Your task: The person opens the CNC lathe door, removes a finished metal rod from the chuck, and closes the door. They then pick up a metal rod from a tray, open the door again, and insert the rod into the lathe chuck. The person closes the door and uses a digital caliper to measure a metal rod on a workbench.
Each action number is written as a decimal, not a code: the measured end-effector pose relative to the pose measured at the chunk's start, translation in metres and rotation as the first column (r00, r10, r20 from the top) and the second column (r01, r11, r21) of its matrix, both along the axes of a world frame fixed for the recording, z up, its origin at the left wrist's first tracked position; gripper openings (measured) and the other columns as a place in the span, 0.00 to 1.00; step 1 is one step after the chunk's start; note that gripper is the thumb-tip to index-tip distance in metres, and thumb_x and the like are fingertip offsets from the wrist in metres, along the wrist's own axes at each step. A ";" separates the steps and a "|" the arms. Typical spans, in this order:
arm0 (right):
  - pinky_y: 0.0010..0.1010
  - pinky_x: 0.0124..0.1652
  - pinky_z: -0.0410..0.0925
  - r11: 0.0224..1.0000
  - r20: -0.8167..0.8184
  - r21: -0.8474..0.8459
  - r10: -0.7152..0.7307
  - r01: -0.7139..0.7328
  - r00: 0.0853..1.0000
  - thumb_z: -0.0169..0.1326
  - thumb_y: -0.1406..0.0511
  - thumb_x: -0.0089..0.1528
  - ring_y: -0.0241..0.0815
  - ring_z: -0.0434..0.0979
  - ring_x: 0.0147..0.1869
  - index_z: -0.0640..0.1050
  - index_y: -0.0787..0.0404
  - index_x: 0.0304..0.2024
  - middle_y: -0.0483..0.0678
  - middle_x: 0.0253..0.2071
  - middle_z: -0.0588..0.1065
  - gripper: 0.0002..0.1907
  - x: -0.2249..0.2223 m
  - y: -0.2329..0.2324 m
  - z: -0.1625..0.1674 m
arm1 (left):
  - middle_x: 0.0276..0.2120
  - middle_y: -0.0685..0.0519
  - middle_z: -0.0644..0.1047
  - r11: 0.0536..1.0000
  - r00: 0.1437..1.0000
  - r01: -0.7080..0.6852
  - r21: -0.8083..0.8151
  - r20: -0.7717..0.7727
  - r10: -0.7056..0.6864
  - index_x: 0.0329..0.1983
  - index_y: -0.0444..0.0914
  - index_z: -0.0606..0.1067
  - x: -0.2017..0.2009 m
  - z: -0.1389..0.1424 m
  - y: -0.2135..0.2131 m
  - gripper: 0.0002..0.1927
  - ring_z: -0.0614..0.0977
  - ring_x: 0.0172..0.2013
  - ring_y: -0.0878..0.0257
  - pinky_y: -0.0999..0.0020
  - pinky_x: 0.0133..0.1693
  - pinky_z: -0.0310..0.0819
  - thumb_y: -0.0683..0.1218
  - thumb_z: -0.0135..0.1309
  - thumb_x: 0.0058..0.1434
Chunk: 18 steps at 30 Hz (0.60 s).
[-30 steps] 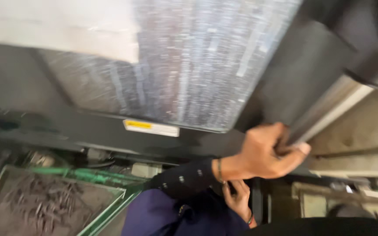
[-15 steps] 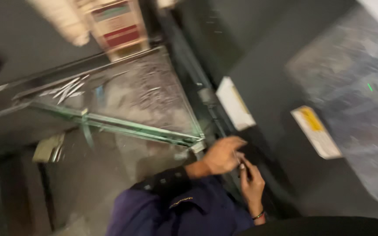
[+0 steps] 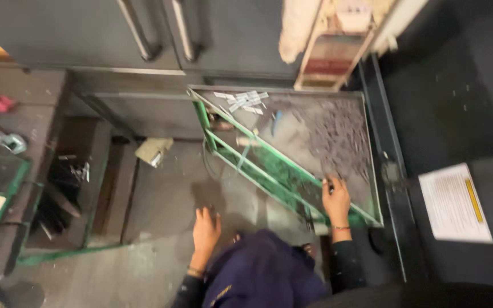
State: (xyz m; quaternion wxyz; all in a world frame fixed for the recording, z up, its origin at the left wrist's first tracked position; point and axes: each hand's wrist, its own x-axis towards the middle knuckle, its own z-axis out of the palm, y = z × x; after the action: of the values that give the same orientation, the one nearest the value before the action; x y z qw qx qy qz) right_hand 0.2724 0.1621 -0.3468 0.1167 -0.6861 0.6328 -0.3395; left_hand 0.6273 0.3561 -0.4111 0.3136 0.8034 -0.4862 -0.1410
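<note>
While both hands hang open, the green-framed tray [image 3: 292,171] holds dark metal shavings [image 3: 338,137].

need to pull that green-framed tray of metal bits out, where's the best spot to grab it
Probably the near green rail of the tray, from the front, by the right hand. That edge is bare and straight; the bed is covered in loose metal shavings. The left hand rests on the floor, free for a second grip.

Workshop w/ dark machine cabinets [image 3: 223,34], green-framed tray [image 3: 372,171] of metal chips [image 3: 338,134], grimy floor [image 3: 161,199].
</note>
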 end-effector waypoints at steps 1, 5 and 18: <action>0.45 0.42 0.71 1.000 -0.013 0.007 -0.014 0.014 1.000 0.57 0.60 0.65 0.57 0.79 0.41 0.80 0.58 0.50 0.56 0.40 0.76 0.14 0.016 -0.011 -0.003 | 0.47 0.37 0.73 0.998 1.000 0.017 -0.059 0.004 -0.017 0.51 0.39 0.72 0.006 -0.002 -0.002 0.16 0.80 0.39 0.38 0.48 0.38 0.77 0.49 0.54 0.62; 0.49 0.45 0.71 0.994 -0.052 0.037 -0.104 0.106 0.993 0.59 0.59 0.63 0.61 0.78 0.46 0.80 0.58 0.50 0.58 0.44 0.76 0.16 0.058 -0.048 0.008 | 0.47 0.42 0.74 0.998 1.000 0.007 -0.064 -0.027 -0.009 0.50 0.40 0.73 0.045 0.009 -0.010 0.15 0.81 0.38 0.42 0.50 0.38 0.77 0.50 0.55 0.62; 0.51 0.50 0.69 0.927 -0.447 -0.143 -0.373 0.347 0.813 0.56 0.56 0.61 0.59 0.73 0.58 0.74 0.58 0.61 0.55 0.57 0.74 0.26 0.091 -0.185 0.050 | 0.49 0.42 0.75 0.901 0.998 0.060 -0.429 0.048 -0.044 0.52 0.38 0.73 0.186 0.066 -0.198 0.16 0.79 0.46 0.43 0.53 0.44 0.76 0.47 0.57 0.63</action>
State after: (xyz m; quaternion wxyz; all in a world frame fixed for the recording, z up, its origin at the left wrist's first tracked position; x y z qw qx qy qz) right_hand 0.3638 -0.0228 -0.2967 -0.1242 -0.6181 0.7506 -0.1977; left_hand 0.8138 0.1581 -0.3450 0.4702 0.7036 -0.5323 -0.0238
